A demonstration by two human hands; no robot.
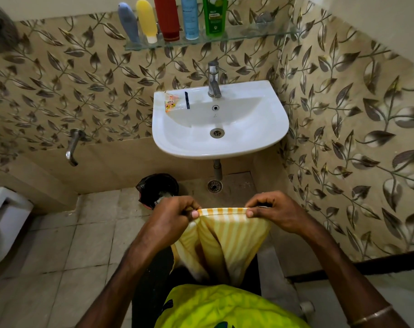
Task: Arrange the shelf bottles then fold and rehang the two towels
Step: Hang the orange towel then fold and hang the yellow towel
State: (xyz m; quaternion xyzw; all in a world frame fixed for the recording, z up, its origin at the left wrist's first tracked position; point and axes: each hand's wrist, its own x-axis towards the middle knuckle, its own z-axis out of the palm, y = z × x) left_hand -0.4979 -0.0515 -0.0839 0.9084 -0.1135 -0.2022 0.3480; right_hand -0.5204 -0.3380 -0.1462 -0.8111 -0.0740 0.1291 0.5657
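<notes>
Soft striped cloth towel (227, 235); glossy white ceramic sink (267, 129); shiny metal tap (213, 79); clear glass shelf (225, 39).

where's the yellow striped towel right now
In the head view the yellow striped towel hangs low in the centre, its top edge pinched between the left hand and right hand, in front of the white sink.

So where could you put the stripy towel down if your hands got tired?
The sink rim right of the tap is bare, and so is the basin around the drain. The rim's left corner holds a sachet and a dark stick. The glass shelf is free at its right end; its left is packed with bottles.
</notes>
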